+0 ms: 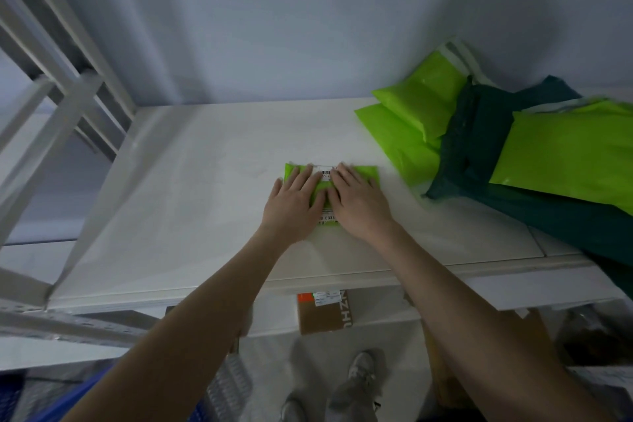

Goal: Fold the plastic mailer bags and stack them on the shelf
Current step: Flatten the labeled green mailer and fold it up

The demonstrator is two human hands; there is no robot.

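My left hand (294, 204) and right hand (359, 204) lie flat, side by side, fingers straight, pressing on a small folded mailer bag (363, 172) of glossy lime-green plastic. It makes a compact rectangle, with a white barcode label (326, 172) showing between my fingertips. It rests mid-way along the smooth white shelf (191, 195). At the shelf's right end lies a loose heap of unfolded green mailers (418, 106) and crumpled dark teal ones (476, 134), overlapping. A brown cardboard box (323, 317) sits below.
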